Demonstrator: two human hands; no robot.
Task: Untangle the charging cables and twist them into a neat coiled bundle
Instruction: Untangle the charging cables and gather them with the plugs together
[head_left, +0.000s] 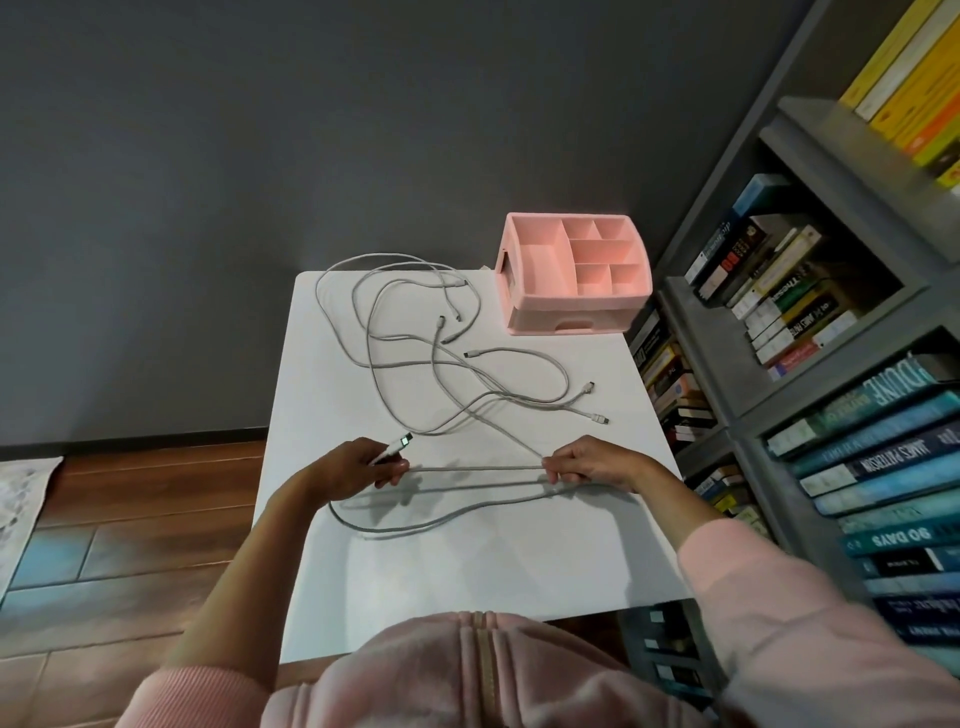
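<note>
You had one grey charging cable (478, 469) stretched almost level between your two hands, its long axis running left to right across the near part of the white surface (467, 561). Your left hand (363, 467) was closed around the plug end, with the USB connector (401, 443) poking up and away past your fingers. Your right hand (587, 464) was pinched shut on the cable further along, where two runs met: the taut one back to your left hand, and a second that slanted up and left toward the tangle of charging cables (415, 343) lying loose on the far half of the surface. Slack from the held cable drooped in a loop (395, 527) on the surface just nearer you than the taut run. So the uncoiled remainder lay beyond your right hand, which I judged the better placed to draw it in while the left kept the plug as anchor. The pink organiser (574, 273) sat well apart at the far right corner, beside the bookshelf (810, 332).
</note>
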